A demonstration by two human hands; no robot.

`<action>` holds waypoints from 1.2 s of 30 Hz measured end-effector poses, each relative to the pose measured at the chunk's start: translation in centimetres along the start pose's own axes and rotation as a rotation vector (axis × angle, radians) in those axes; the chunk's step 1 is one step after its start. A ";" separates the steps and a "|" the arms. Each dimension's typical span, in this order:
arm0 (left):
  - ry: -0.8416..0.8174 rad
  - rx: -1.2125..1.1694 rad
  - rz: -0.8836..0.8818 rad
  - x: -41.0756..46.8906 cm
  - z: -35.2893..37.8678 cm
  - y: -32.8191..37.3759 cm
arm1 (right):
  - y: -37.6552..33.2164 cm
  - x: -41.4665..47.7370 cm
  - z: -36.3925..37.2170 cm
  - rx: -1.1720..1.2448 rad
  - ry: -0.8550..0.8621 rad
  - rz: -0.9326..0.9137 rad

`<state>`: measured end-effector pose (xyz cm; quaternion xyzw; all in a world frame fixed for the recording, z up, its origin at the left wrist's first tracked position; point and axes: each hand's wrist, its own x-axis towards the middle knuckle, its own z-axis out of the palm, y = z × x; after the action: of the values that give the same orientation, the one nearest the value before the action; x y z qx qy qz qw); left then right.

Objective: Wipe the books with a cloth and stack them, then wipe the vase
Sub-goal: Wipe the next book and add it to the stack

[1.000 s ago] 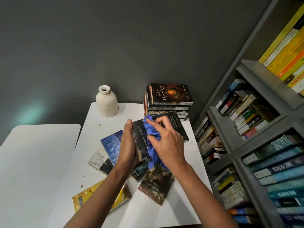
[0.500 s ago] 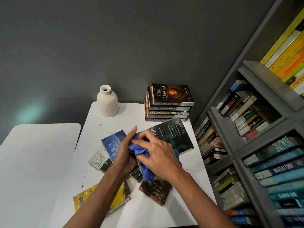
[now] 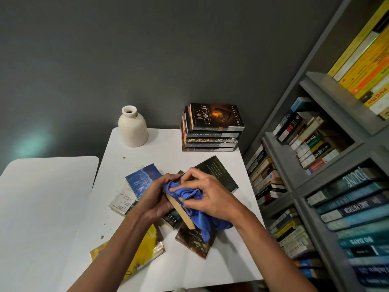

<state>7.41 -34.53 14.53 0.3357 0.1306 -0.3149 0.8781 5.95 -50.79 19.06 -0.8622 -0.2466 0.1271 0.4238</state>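
Cover of held book [image 3: 181, 212] hidden beneath blue cloth [image 3: 186, 191] and right hand [image 3: 212, 197]. Right edge cuts bookshelf [image 3: 328, 91]; lowest spines [image 3: 370, 275] blurred.

Wall [image 3: 147, 49]: dark grey, matt; faint greenish light patch [image 3: 35, 140] at left. Left table [image 3: 42, 197] and right table [image 3: 164, 148]: white, rounded corners, narrow gap btwn; right one brown-spotted. Grey shelf unit [image 3: 328, 91] at right, packed w/ shelved books [image 3: 311, 142].

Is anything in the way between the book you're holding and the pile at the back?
Nothing tall. Only a dark book lies flat between the held book and the stack; lifting over it looks easy.
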 end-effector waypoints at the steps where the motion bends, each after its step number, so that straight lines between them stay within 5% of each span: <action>1: -0.019 0.015 -0.028 -0.1 0.0 0.2 | -0.1 0.1 0.0 -0.002 -0.020 -0.006; 8: 0.020 0.173 0.095 0.7 -0.4 0.1 | 0.9 -1.4 0.6 -0.101 0.097 -0.092; 14: 0.024 0.136 0.248 0.1 -1.6 0.8 | 2.9 -3.8 -0.5 0.066 0.264 -0.004; 20: -0.011 0.175 0.323 0.8 -0.6 0.3 | -0.4 -1.3 0.8 -0.258 0.318 -0.125; 24: 0.017 0.151 0.381 0.6 -1.8 1.1 | 2.5 -3.7 -0.7 -0.011 0.323 -0.038; 30: 0.009 0.169 0.326 1.0 -1.4 0.4 | 0.6 -1.5 0.7 -0.158 0.298 -0.127; 36: -0.006 0.116 0.330 0.9 -1.9 1.0 | 2.2 -3.0 -0.2 0.016 0.321 -0.066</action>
<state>8.74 -33.10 13.24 0.4019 0.0528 -0.1744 0.8974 4.18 -53.63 17.47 -0.8594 -0.2030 -0.0246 0.4687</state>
